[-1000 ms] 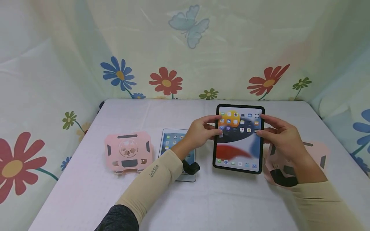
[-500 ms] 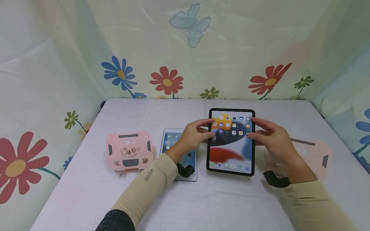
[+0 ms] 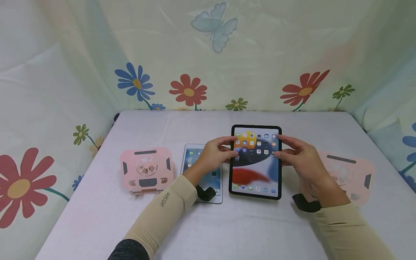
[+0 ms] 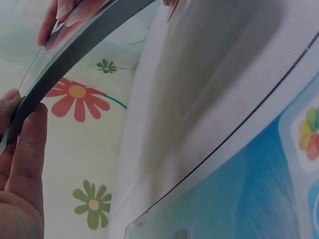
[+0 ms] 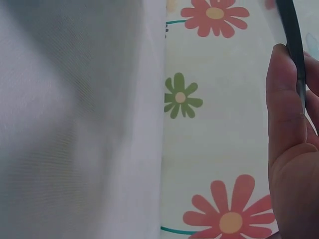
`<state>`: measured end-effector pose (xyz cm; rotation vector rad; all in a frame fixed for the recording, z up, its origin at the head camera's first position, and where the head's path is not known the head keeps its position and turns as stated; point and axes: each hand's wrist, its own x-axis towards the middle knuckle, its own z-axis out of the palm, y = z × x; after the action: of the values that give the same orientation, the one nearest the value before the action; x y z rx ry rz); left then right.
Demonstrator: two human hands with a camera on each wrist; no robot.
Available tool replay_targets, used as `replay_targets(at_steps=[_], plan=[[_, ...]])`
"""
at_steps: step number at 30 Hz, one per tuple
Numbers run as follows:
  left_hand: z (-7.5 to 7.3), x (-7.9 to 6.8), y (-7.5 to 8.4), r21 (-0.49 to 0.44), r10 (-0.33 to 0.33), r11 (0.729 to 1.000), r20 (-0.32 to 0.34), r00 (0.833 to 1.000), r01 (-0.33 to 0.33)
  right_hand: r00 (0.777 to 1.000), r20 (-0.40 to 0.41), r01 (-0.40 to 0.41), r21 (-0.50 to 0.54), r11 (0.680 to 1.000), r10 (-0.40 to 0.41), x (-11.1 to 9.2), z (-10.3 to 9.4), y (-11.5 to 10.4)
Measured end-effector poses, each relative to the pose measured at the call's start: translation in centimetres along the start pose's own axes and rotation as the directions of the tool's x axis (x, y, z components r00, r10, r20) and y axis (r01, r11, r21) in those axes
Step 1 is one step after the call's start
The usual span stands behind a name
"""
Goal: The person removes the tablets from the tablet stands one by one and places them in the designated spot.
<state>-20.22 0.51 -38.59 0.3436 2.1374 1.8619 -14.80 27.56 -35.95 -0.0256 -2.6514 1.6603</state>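
A black-framed tablet (image 3: 255, 162) with a lit home screen is held up between both hands, screen facing the head camera. My left hand (image 3: 216, 153) pinches its left edge, thumb in front. On the opposite edge my right hand (image 3: 302, 157) pinches it the same way. The left wrist view shows the tablet's dark edge (image 4: 75, 59) between thumb and fingers; in the right wrist view the dark edge (image 5: 293, 30) sits between the right thumb and fingers. A white tablet (image 3: 217, 184) lies on the table, partly covered by the left hand and wrist.
A pink cut-out stand (image 3: 147, 157) lies left of the white tablet. Another pink stand (image 3: 354, 177) lies at the right, partly behind the right hand and wrist. The white-covered table (image 3: 260, 231) meets a flower-printed curtain (image 3: 253, 72) at its back edge.
Both hands have carried the black-framed tablet left and slightly nearer the person, beside the white tablet. More of the right pink stand shows now.
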Motion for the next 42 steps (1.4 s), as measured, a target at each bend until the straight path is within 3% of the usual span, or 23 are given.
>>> replay_targets(at_steps=[22,29,31,42], plan=[[-0.3,-0.5,-1.1,-0.005,-0.002,1.000,-0.012,1.000,0.002,1.000,-0.012,-0.012,0.024,1.000,0.012,-0.4,1.3,0.5],[-0.4,-0.6,-1.5,-0.008,-0.014,1.000,-0.014,1.000,0.014,0.983,0.018,-0.182,0.084,0.980,0.181,-0.6,1.7,0.4],[-0.4,-0.6,-1.6,-0.004,-0.021,1.000,-0.012,1.000,0.021,0.980,0.027,-0.197,0.086,0.977,0.196,-0.7,1.8,0.5],[-0.4,-0.5,-2.1,0.031,-0.056,0.998,-0.033,0.998,0.057,0.996,0.001,-0.084,0.005,0.996,0.084,-0.5,2.6,1.3]])
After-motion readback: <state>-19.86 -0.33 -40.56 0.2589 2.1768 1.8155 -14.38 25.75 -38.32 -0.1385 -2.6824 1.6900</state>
